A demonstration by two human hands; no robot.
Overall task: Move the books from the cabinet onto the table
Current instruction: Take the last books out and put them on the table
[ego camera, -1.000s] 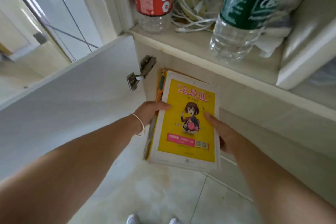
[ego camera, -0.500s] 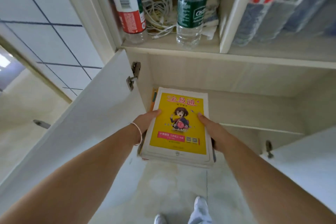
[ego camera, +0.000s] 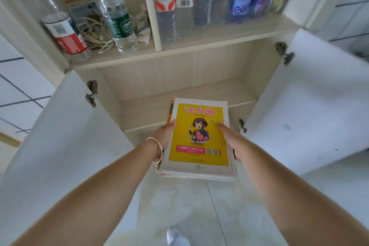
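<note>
Left hand (ego camera: 164,136) and right hand (ego camera: 232,142) each grip a side of the book stack (ego camera: 198,138), thumbs on the yellow cover; stack held in front of the open lower cabinet (ego camera: 179,90), clear of its shelf; carry step, I'd say; next: turn, find the table, not in view; stack count unclear, several; two doors open.

L hand (ego camera: 164,136), R hand (ego camera: 232,141) apparently gripping.

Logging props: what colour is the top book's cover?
Yellow with a white border, top book, head view.
</note>
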